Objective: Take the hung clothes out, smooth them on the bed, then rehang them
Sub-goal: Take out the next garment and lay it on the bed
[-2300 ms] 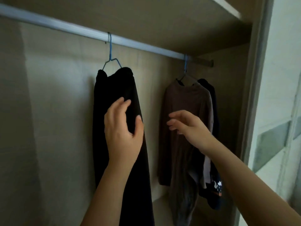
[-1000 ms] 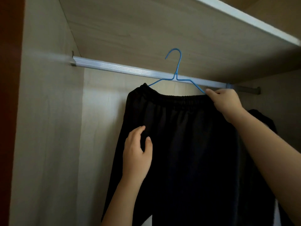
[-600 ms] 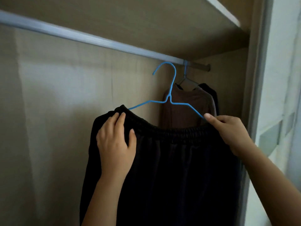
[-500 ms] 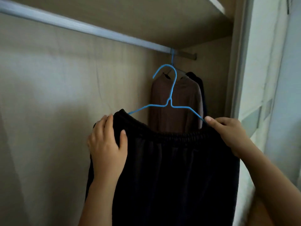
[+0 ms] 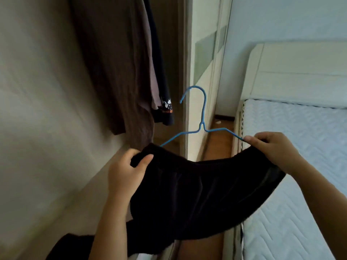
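In the head view, between the open wardrobe and the bed [image 5: 304, 147], you hold the black trousers [image 5: 197, 194] in the air on their blue hanger [image 5: 203, 117]. Its hook is free and catches on nothing. Your left hand [image 5: 124, 173] is clamped on the left end of the waistband, with the thumb over the bunched cloth. Your right hand [image 5: 270, 149] pinches the right end of the waistband together with the tip of the hanger's arm. The two hands are well apart, and the waistband sags in a shallow curve between them.

The cloth looks soft and limp, with no stiffness of its own. It droops from your grip, and the legs trail down out of sight at the lower left. It is probably light, but floppy enough to slide off the thin wire if you tilt the hanger. The waistband is the best place to hold, since its gathered elastic gives your fingers a thick edge. Keep one hand on cloth and wire together, as your right hand has them now.

A brown top [image 5: 112, 62] and a dark garment [image 5: 163, 102] hang in the wardrobe to your left. The quilted mattress lies just beside your right hand.
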The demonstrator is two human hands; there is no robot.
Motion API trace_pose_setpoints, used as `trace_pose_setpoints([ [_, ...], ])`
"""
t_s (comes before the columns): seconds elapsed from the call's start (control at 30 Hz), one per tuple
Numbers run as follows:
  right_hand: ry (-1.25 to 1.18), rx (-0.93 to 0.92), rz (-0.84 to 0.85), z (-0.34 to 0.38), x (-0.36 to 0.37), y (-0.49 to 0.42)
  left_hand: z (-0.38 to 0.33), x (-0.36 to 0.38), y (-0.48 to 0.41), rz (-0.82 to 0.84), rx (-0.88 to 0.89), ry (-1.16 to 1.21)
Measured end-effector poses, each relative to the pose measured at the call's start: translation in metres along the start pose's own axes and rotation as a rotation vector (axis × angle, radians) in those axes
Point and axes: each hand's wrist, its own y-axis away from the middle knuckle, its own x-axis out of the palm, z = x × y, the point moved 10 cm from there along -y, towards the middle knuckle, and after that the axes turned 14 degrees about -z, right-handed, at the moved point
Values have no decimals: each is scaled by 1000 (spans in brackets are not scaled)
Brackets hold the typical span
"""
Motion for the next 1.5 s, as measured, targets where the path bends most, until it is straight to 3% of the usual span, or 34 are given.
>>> trace_pose_setpoints([
  [0.23,138,160,55,-94,-19,38,15,73,67,221,-212,64],
  [0.47,162,275,58,-137,-31,95,33,91,104,361,-380,179],
  [0.67,270,431,185,-161,-25,189,46,71,137,438,-309,107],
  [0.8,301,524,84,-167,-32,256,54,49,175,469,-237,57],
  [0.93,330,682,25,-190,-50,346,31,38,214,512,5,28],
  [1.2,365,899,-121,-206,-127,524,-19,49,328,801,294,32],
  [1.5,360,1038,-338,-193,-232,684,-110,35,460,1067,459,144],
])
